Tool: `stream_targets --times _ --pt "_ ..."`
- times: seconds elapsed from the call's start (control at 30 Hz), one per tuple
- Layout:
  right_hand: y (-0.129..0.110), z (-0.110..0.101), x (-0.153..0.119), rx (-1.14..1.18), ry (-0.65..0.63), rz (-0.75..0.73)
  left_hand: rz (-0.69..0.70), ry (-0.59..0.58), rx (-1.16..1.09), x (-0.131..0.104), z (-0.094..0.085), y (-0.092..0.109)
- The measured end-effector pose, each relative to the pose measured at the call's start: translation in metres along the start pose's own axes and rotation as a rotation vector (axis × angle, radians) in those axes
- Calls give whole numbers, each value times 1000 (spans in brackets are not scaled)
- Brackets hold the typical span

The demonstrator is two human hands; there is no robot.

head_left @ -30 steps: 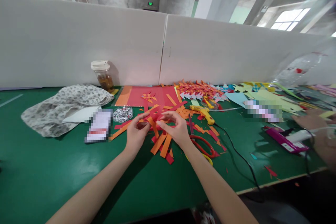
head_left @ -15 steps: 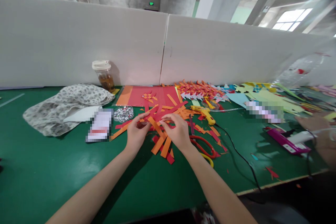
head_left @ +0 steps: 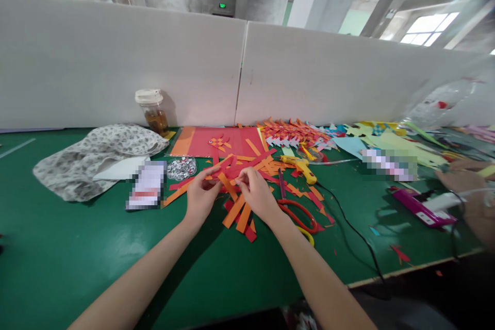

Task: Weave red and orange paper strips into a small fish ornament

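Note:
My left hand (head_left: 201, 197) is closed over woven red and orange paper strips, its thumb and forefinger pinching them near their left side. An orange paper strip (head_left: 227, 185) slants down between my two hands. My right hand (head_left: 256, 193) is closed too, its fingertips pressed together at the right side of the same strips; the exact grip is partly hidden. Below the hands lie loose orange strips (head_left: 233, 212) and a red strip (head_left: 250, 233). A finished woven paper fish (head_left: 219, 143) with a stuck-on eye rests on a red sheet (head_left: 242, 136) behind them.
Right of my hands are a yellow glue gun (head_left: 303, 169) with a black cord, and red-handled scissors (head_left: 299, 215). A bag of googly eyes (head_left: 181, 168), a phone (head_left: 147, 185), a patterned cloth (head_left: 96, 157) and a lidded cup (head_left: 153, 113) stand left. A purple tool (head_left: 421, 210) lies far right.
My right hand's fingers have drawn closer together and the hand has shifted slightly at the strips. My left hand stays nearly where it was.

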State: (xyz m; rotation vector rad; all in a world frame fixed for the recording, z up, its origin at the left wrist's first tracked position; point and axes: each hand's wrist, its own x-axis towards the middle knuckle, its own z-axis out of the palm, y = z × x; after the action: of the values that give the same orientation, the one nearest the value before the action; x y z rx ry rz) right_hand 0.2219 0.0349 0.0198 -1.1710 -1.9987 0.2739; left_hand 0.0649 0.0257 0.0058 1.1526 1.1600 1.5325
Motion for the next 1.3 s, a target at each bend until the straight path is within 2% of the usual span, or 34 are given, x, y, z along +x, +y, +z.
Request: stream_targets --times 0.2,0.53,0.8,1.0,1.3 --pt "-1 2 -2 27 -53 11 -3 -12 34 0 -1 -1" --pt "2 3 2 394 -49 188 1 -4 38 0 -1 -2" --pt "3 4 7 683 11 208 -11 -17 41 -1 0 -1" --pt "2 4 6 652 7 238 16 -25 80 1 -1 -5" --pt "4 2 10 742 108 349 1 -31 69 1 0 -6"
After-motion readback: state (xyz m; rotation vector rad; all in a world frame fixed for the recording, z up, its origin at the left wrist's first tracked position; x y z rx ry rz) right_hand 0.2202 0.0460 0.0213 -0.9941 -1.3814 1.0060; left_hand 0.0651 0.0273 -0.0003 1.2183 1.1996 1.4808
